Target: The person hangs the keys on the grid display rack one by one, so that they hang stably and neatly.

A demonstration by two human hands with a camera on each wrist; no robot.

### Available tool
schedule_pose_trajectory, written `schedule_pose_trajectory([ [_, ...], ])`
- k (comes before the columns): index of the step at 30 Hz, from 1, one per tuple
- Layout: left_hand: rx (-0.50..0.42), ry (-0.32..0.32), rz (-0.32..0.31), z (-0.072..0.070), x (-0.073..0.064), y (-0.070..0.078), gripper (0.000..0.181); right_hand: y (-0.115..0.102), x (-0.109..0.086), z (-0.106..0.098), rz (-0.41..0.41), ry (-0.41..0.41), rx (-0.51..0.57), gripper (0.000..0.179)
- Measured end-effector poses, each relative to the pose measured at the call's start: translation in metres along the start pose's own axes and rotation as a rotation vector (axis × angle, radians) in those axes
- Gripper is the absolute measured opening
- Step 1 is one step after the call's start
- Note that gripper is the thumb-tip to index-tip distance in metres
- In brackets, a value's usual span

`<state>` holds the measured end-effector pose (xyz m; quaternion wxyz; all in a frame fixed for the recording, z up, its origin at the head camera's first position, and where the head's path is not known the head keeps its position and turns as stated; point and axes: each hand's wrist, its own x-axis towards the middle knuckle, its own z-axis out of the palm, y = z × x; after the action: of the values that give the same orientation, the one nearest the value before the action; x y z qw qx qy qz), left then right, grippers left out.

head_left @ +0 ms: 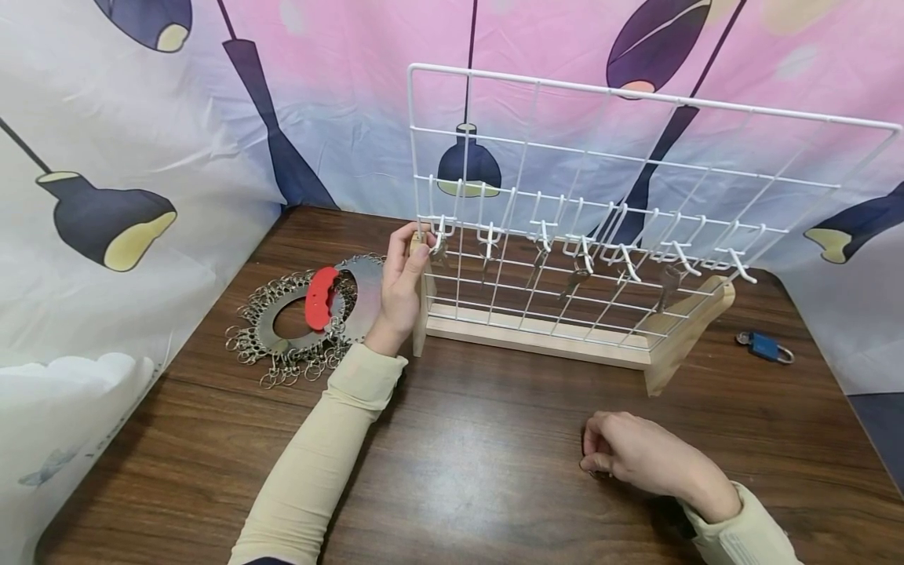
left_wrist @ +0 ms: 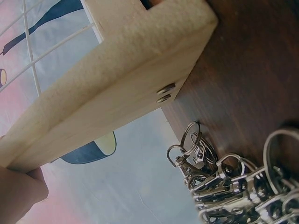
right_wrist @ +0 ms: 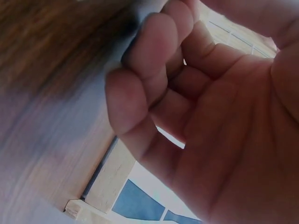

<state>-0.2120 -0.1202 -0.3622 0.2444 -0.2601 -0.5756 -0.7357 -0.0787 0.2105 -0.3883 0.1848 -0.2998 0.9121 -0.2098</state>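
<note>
My left hand [head_left: 401, 290] grips the left wooden upright [left_wrist: 112, 88] of a white wire grid rack [head_left: 653, 96], its thumb on the near side. White hooks [head_left: 544, 235] run along the grid, and metal keys [head_left: 575, 282] hang from several of them. My right hand [head_left: 646, 457] is low at the tabletop in front of the rack, its fingers curled and the thumb near the index finger. From the right wrist view, the palm [right_wrist: 233, 140] looks bare. The thumb and index tips are hidden there, so I cannot tell whether they pinch something small.
Left of the rack lies a large flat metal ring [head_left: 267, 315] with a red grip [head_left: 321, 298], edged with many clasps and split rings [left_wrist: 233, 186]. A blue padlock [head_left: 765, 346] lies right of the rack on the dark wooden table [head_left: 452, 471]. Patterned cloth [head_left: 339, 102] hangs behind.
</note>
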Motion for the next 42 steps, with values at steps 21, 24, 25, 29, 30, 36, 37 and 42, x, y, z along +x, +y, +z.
schedule_pose_trajectory([
  [21,0.005,-0.011,-0.008,-0.001,0.000,0.001,0.032,0.000,-0.005,-0.004,-0.008,0.079,0.042,0.014],
  [24,0.005,-0.013,-0.010,-0.001,0.001,0.001,0.032,-0.001,-0.006,-0.008,-0.016,0.125,0.001,0.017],
  [25,0.004,-0.014,-0.010,-0.001,0.000,0.000,0.033,-0.002,-0.006,-0.009,-0.021,0.141,-0.004,0.017],
  [29,0.010,-0.019,-0.013,-0.001,0.000,0.000,0.038,-0.003,-0.009,-0.014,-0.031,0.210,-0.005,0.020],
  [30,0.010,-0.019,-0.014,-0.001,0.000,0.001,0.038,-0.003,-0.009,-0.015,-0.033,0.234,-0.005,0.021],
  [36,0.011,-0.015,-0.013,-0.001,0.000,0.000,0.032,-0.004,-0.013,-0.023,-0.065,0.366,0.000,0.025],
  [37,0.011,-0.015,-0.012,-0.001,0.000,0.000,0.032,-0.005,-0.014,-0.025,-0.075,0.385,0.004,0.026],
  [42,0.006,-0.023,-0.009,-0.001,0.000,0.000,0.038,-0.008,-0.020,-0.035,-0.139,0.494,0.020,0.028],
])
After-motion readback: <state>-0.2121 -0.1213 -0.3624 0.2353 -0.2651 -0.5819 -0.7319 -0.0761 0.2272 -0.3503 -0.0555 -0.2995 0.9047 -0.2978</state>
